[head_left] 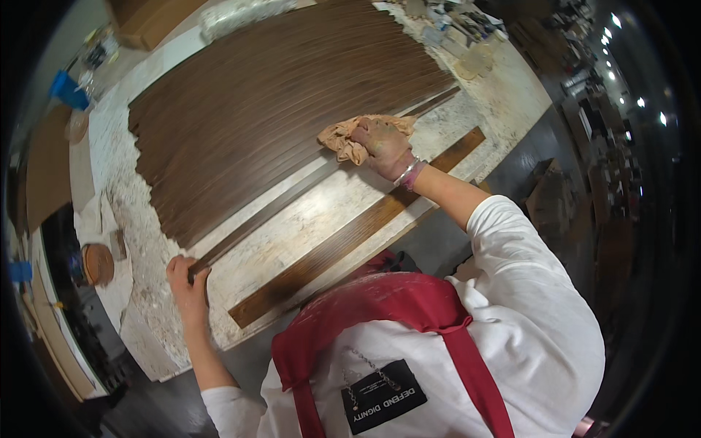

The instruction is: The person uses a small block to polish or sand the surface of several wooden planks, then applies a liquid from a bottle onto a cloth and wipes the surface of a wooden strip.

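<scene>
A narrow dark-brown wooden strip [277, 203] lies slantwise across the stained white worktable [270, 271]. At its near left end, my left hand [188, 283] grips the strip between thumb and fingers. My right hand [382, 146] is closed on a crumpled orange-tan rag [343, 139], pressed onto the strip towards its far right end, and hides that stretch of it. Beyond the strip lie several dark-brown strips [277, 95] side by side, their ends uneven. Closer to me, a wider brown board [343, 237] with visible grain lies along the table's front edge.
At the table's far right are cluttered small items and a yellowish crumpled piece [476, 60]. A round brown container [97, 264] stands at the left, and a blue cup-like container [69, 90] at the far left. Clear plastic wrap [244, 16] lies at the back.
</scene>
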